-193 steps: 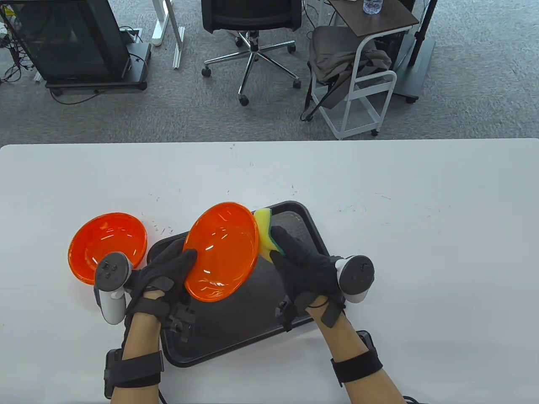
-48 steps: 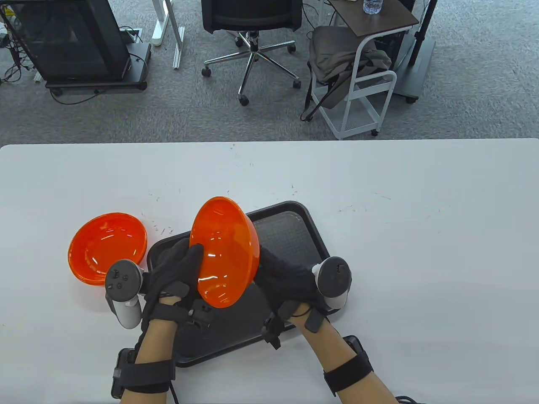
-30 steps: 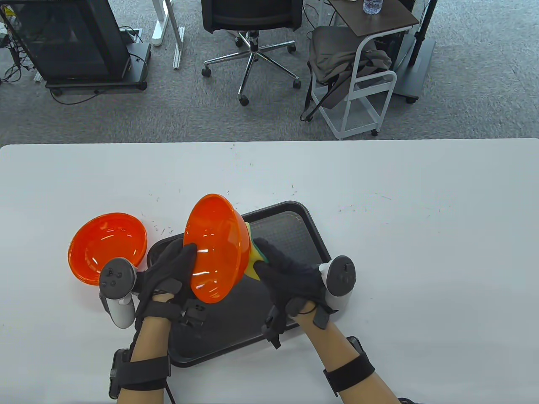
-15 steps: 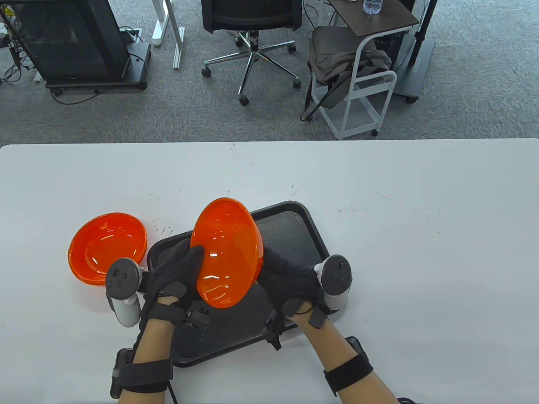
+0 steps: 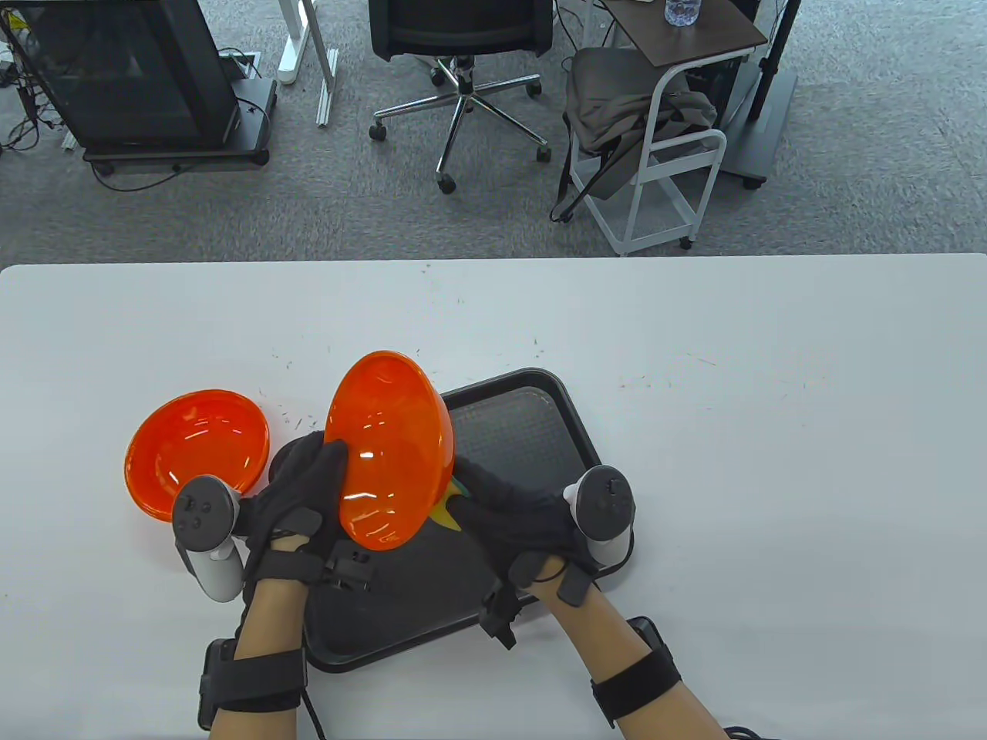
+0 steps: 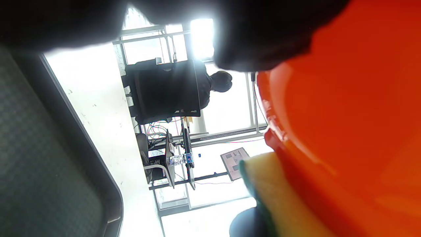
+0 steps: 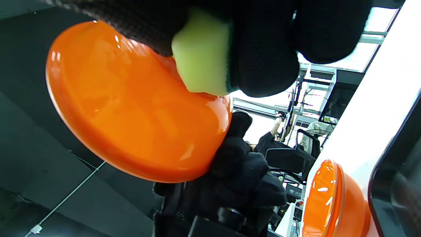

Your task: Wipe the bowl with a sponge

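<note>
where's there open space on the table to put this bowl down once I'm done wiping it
The white table is bare right of the black tray and across its far half. The tray's far-right part is also free. It is crowded near left: second orange bowl, left hand.

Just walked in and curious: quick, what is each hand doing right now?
Left hand: grips the tilted orange bowl by its rim.
Right hand: holds the sponge against the bowl's outside.

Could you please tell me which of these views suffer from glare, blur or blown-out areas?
Table view: evenly lit and sharp, small highlights on the held bowl. Left wrist view: windows blown out white, the left hand a dark blur up close. Right wrist view: bright background, the sponge and right hand soft.
</note>
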Available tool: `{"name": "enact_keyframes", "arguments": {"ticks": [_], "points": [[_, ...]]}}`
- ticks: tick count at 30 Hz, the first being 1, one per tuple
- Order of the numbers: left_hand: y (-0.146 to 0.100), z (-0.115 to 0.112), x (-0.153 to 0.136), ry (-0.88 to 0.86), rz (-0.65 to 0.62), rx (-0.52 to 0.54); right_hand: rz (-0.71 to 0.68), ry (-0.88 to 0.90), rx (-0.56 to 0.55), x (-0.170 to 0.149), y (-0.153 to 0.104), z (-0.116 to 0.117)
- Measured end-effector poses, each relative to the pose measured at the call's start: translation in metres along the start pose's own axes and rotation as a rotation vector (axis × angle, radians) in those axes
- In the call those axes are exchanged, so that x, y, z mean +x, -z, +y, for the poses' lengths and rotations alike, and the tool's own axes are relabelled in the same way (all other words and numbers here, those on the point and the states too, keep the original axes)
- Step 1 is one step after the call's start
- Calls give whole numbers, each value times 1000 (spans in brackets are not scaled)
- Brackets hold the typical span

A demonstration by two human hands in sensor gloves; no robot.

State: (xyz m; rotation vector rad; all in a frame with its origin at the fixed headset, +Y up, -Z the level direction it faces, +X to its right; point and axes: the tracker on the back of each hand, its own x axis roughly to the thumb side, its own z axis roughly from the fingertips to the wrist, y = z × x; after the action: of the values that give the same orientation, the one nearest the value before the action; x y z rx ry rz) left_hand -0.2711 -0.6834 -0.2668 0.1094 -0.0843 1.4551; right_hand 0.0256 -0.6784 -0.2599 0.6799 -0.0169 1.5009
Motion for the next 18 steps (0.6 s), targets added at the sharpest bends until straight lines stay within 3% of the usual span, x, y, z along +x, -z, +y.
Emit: {"name": "enact_keyframes", "arguments": {"ticks": [18], "points": [[1,-11,-2,10,64,-118,-113,-86,-200,13,-5,-13]]}}
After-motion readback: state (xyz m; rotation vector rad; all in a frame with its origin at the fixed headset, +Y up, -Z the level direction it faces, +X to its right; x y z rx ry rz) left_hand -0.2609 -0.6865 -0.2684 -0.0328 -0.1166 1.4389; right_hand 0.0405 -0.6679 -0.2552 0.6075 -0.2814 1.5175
